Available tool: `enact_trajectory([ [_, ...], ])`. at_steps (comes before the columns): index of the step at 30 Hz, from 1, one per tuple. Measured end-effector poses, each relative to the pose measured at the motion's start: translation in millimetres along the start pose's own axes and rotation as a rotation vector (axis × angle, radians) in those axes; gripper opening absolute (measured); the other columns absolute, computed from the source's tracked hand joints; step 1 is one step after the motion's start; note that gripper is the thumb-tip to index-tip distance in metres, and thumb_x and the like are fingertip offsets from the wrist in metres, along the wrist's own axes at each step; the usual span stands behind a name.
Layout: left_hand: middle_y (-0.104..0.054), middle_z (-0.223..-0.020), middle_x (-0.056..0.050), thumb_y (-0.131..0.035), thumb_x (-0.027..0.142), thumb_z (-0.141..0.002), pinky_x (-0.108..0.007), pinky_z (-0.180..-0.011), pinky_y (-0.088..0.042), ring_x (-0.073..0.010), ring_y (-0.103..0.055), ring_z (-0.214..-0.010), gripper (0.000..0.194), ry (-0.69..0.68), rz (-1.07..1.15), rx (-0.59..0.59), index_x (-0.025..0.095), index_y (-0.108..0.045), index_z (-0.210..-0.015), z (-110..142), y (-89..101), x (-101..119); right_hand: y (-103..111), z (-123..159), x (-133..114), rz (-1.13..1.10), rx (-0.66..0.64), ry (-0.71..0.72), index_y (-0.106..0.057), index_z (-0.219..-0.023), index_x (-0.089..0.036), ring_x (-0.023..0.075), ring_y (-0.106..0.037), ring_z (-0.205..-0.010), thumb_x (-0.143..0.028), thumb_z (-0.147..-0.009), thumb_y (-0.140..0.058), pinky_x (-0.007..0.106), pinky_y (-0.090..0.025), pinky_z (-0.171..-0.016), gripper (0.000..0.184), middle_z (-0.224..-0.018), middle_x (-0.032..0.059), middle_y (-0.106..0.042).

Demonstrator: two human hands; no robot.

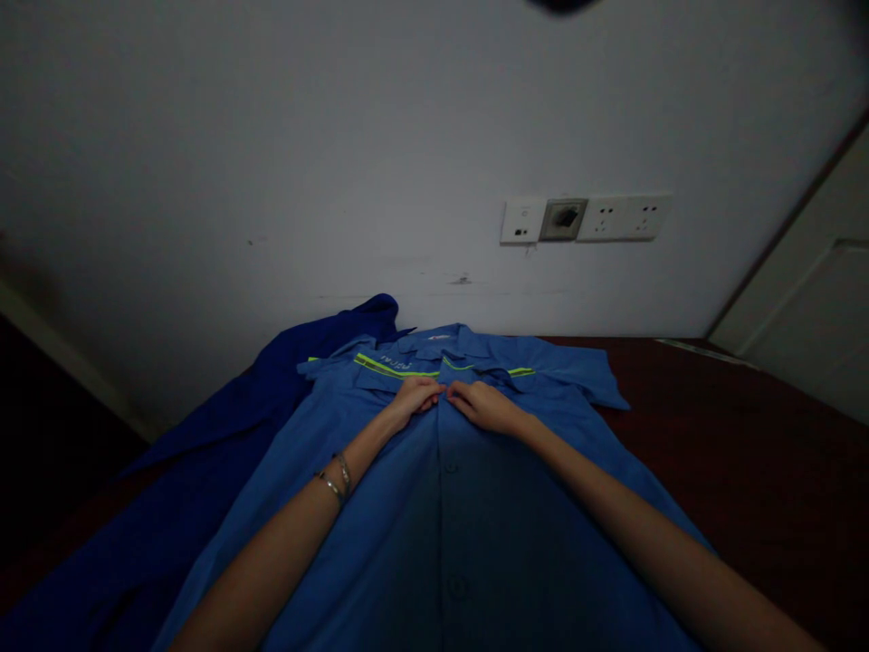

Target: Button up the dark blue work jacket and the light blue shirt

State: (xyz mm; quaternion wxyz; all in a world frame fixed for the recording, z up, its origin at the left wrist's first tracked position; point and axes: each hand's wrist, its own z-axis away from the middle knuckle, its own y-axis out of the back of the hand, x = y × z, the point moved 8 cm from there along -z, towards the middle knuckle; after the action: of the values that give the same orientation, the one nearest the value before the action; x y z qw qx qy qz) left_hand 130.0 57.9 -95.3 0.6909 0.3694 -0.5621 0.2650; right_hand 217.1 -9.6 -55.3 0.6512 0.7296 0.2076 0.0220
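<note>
A light blue short-sleeved work shirt lies spread out, front side up, with its collar toward the wall. Yellow-green strips cross its chest, and buttons run down the front opening. My left hand, with bracelets on its wrist, pinches the shirt's front edge at chest height. Right beside it my right hand pinches the opposite side of the same opening. The fingertips of both hands almost meet at the placket. Whether a button lies between them is hidden.
A darker blue garment lies to the left, partly under the shirt. Both rest on a dark red-brown tabletop against a pale wall. Wall sockets sit above the table, and a light door panel stands at right.
</note>
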Motion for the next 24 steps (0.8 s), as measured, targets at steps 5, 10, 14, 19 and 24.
enact_trajectory([
  [5, -0.044, -0.039, 0.004, -0.048, 0.051, -0.074, -0.018, -0.033, -0.020, -0.0036, -0.032, -0.029, 0.042, 0.064, -0.137, -0.119, 0.012, -0.055, -0.059, 2.8, 5.0, 6.2, 0.4, -1.9, -0.6, -0.142, 0.000, -0.013, -0.056, -0.095, -0.016, 0.0112, -0.054, -0.062, -0.027, -0.083, -0.046, 0.019, -0.032, -0.054, 0.019, -0.071, 0.0017, -0.061],
  [10, -0.055, -0.051, -0.001, -0.046, 0.052, -0.075, -0.018, -0.032, -0.021, -0.0042, -0.036, -0.032, 0.046, 0.036, -0.113, -0.155, 0.009, -0.059, -0.069, 8.0, 7.1, 22.6, 1.6, -1.9, -5.1, -0.001, 0.000, -0.150, -0.060, -0.081, -0.015, 0.0156, -0.056, -0.064, -0.052, -0.079, -0.046, 0.022, -0.036, -0.055, 0.039, -0.072, 0.0065, -0.063],
  [14, -0.045, -0.046, 0.003, -0.045, 0.052, -0.076, -0.018, -0.032, -0.018, -0.0033, -0.030, -0.031, 0.046, 0.041, -0.089, -0.157, 0.008, -0.061, -0.073, 11.6, 2.3, 27.0, 0.0, 0.8, -11.1, 0.170, 0.013, -0.285, -0.063, -0.081, -0.015, 0.0238, -0.060, -0.075, -0.061, -0.078, -0.038, 0.029, -0.041, -0.062, 0.052, -0.081, 0.0142, -0.064],
  [19, -0.035, -0.045, 0.007, -0.045, 0.053, -0.075, -0.017, -0.033, -0.017, -0.0028, -0.027, -0.033, 0.051, 0.059, -0.090, -0.168, 0.007, -0.063, -0.083, 12.1, 0.6, 26.9, 0.0, 2.6, -11.1, 0.176, 0.032, -0.383, -0.064, -0.079, -0.013, 0.0241, -0.062, -0.077, -0.055, -0.083, -0.032, 0.029, -0.043, -0.065, 0.053, -0.082, 0.0156, -0.064],
  [24, -0.040, -0.047, 0.005, -0.042, 0.050, -0.077, -0.017, -0.034, -0.021, -0.0038, -0.030, -0.035, 0.049, -0.011, -0.154, -0.177, 0.008, -0.065, -0.085, 8.9, 4.4, 26.6, 0.7, -0.3, -2.8, 0.054, 0.020, -0.376, -0.062, -0.070, -0.016, 0.0208, -0.062, -0.073, -0.039, -0.080, -0.043, 0.027, -0.043, -0.063, 0.032, -0.074, 0.0093, -0.065],
])
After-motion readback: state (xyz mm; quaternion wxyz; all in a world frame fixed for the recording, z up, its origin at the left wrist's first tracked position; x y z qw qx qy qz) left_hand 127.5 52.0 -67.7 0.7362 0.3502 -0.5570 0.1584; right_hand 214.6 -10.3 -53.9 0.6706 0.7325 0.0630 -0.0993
